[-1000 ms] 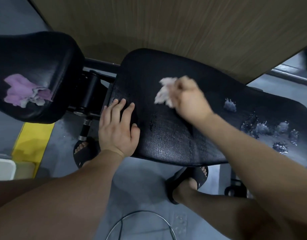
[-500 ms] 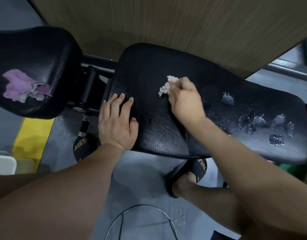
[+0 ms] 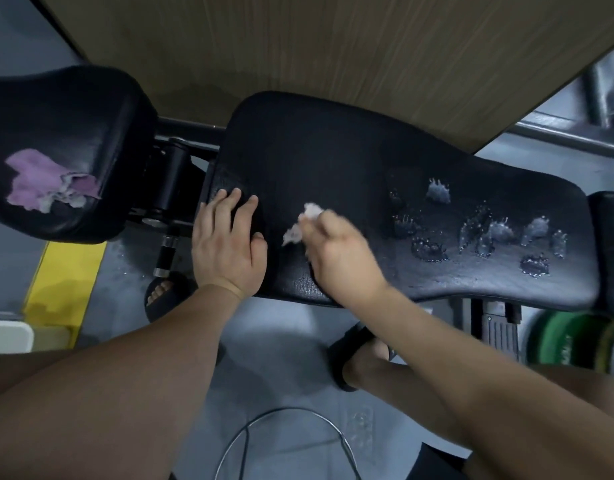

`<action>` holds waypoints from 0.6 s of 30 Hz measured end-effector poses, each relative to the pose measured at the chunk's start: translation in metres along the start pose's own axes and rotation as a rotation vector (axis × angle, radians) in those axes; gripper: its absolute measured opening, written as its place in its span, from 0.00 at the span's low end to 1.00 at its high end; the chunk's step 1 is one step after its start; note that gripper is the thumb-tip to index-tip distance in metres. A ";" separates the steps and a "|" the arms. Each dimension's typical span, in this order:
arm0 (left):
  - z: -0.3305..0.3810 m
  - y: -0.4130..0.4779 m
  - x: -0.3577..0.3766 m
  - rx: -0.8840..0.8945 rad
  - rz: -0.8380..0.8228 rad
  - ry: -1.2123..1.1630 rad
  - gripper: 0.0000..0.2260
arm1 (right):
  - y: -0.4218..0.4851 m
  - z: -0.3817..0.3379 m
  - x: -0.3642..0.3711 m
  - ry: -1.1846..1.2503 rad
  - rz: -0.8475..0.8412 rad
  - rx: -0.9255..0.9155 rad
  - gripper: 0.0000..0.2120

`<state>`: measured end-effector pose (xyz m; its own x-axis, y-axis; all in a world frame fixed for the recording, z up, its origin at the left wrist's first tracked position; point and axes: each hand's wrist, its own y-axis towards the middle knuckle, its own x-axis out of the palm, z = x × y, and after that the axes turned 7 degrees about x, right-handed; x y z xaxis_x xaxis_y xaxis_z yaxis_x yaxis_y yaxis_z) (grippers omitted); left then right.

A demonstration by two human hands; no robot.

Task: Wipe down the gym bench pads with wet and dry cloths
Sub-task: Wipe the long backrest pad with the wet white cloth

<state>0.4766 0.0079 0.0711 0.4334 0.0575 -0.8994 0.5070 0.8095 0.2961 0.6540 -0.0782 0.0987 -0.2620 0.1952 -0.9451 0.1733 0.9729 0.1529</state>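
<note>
The right hand's (image 3: 340, 258) fingers (image 3: 314, 225) are curled round a small pale cloth (image 3: 303, 220), bunched and blurred, which they hold against the long black surface (image 3: 333, 157) near its left end. Just beside it, the left hand (image 3: 229, 247) lies flat on the same surface with its fingers straight and spread, grasping nothing, the fingertips toward the pad's end at the hinge (image 3: 170, 181). Farther right on that surface, well apart from both hands, sit several shiny splashes of water (image 3: 489, 233). Across the black hinge to the left is the seat pad (image 3: 73, 109), and on it lies a crumpled purple cloth (image 3: 45, 183), touched by neither hand. Behind the bench is a wood-grain panel (image 3: 333, 46). Below is a grey floor (image 3: 284, 341) with a yellow stripe (image 3: 63, 282), the person's two feet in dark sandals, a thin looped cable (image 3: 284, 410), and a green weight plate (image 3: 568, 341) at right.
</note>
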 end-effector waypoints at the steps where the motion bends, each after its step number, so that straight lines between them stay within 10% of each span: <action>1: 0.000 0.000 0.000 -0.001 -0.006 0.000 0.24 | -0.007 0.002 -0.003 -0.012 -0.055 -0.071 0.20; 8: 0.000 0.001 -0.002 -0.040 -0.054 -0.021 0.24 | 0.007 0.062 -0.016 -0.161 0.140 0.301 0.14; 18: 0.013 0.012 -0.022 -0.107 -0.288 -0.012 0.23 | -0.056 0.033 -0.016 -0.133 0.055 0.169 0.30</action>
<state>0.4833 0.0086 0.0988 0.2925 -0.1901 -0.9372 0.5292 0.8485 -0.0069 0.6802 -0.1397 0.0955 -0.1219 0.2189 -0.9681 0.3436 0.9244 0.1657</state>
